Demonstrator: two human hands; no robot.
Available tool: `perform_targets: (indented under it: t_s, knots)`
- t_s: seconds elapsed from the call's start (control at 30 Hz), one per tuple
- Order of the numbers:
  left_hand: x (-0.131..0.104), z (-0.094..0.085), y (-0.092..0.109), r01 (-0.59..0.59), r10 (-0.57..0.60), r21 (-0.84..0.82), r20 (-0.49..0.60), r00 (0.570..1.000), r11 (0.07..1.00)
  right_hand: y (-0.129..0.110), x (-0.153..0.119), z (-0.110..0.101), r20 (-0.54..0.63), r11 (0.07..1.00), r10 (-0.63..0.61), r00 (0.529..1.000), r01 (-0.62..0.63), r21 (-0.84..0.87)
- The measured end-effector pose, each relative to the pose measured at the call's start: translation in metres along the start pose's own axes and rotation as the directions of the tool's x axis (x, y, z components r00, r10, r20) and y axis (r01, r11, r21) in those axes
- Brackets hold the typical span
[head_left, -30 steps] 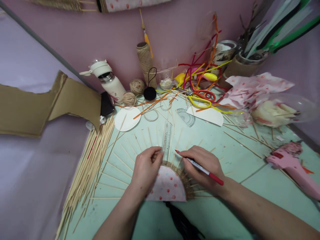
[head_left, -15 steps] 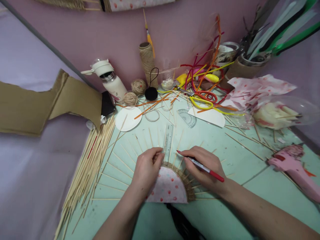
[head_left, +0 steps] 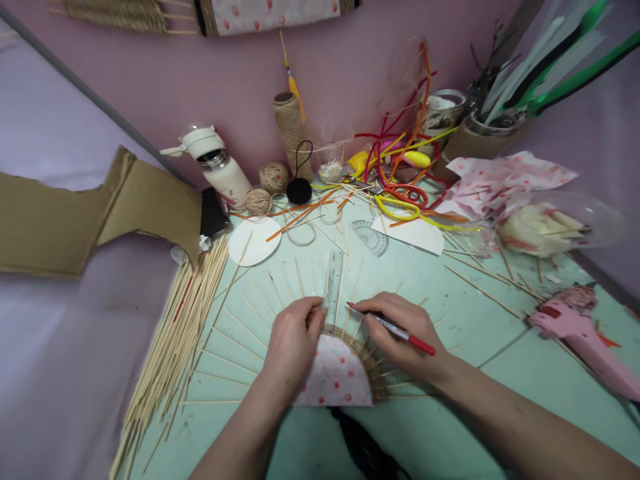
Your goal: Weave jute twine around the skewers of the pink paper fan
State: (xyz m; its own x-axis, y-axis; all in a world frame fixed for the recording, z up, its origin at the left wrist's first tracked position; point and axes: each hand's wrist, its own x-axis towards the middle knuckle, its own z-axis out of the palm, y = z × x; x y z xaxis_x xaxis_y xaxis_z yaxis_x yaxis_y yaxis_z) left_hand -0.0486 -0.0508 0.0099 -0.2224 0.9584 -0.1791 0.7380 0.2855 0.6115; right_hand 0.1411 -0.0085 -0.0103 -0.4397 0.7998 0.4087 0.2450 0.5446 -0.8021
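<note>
A half-round piece of pink-patterned fabric (head_left: 343,377) lies on the table, edged by a woven twine band (head_left: 367,353). Thin wooden sticks (head_left: 245,340) fan out from that band. Along one of the upper sticks stands a clear ruler (head_left: 334,280), its lower end at the band. My left hand (head_left: 295,340) is closed, thumb and fingers pinching the ruler's left edge. In my right hand (head_left: 403,333) is a red marker (head_left: 400,329), its tip pointing left, just right of the ruler. Whether the tip touches a stick I cannot tell.
A heap of loose sticks (head_left: 175,340) lies at the left beside bent cardboard (head_left: 150,200). Behind are a white bottle (head_left: 225,173), twine balls (head_left: 274,177), a protractor (head_left: 371,238) and scissors (head_left: 400,200). A pink glue gun (head_left: 580,333) rests at the right.
The camera view has shifted slightly. The marker's tip has come a little nearer the ruler. My left hand stays at the ruler.
</note>
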Motion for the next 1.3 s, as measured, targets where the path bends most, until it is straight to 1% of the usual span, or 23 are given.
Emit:
perform_targets:
  t_s: [0.1,0.27,0.5,0.67,0.83,1.03,1.3]
  knots:
    - [0.0002,-0.0005,0.0011,0.001,-0.001,0.001,0.003,1.0,1.0,-0.0009,0.0005,-0.0013,-0.027,0.999,0.045,0.999,-0.045,0.013]
    - [-0.0006,-0.0009,0.0012,-0.003,0.002,0.008,0.008,1.0,1.0,0.0,-0.0007,0.0013,0.004,0.997,0.077,0.997,-0.077,0.02]
    - [-0.0014,-0.002,0.0025,0.0,-0.001,0.003,0.02,1.0,1.0,0.0004,-0.0028,0.0027,0.022,0.988,0.157,0.987,-0.157,-0.013]
    - [-0.0009,-0.002,0.0029,0.005,-0.005,0.0,0.021,1.0,1.0,0.0008,-0.0011,0.0034,0.038,0.991,0.132,0.99,-0.132,-0.01]
    - [-0.0005,-0.0023,0.0024,0.004,-0.004,-0.004,0.032,0.999,1.0,0.0008,-0.0006,0.0034,0.01,0.989,0.151,0.988,-0.151,-0.005]
    - [-0.0005,-0.0024,0.0023,0.013,-0.013,0.01,0.033,0.999,1.0,0.0013,-0.0007,0.0045,0.019,0.99,0.139,0.99,-0.139,0.003]
    - [0.0002,-0.0014,0.0013,0.017,-0.018,0.004,0.03,0.999,1.0,0.0018,-0.0001,0.0053,0.043,0.987,0.159,0.986,-0.16,0.001]
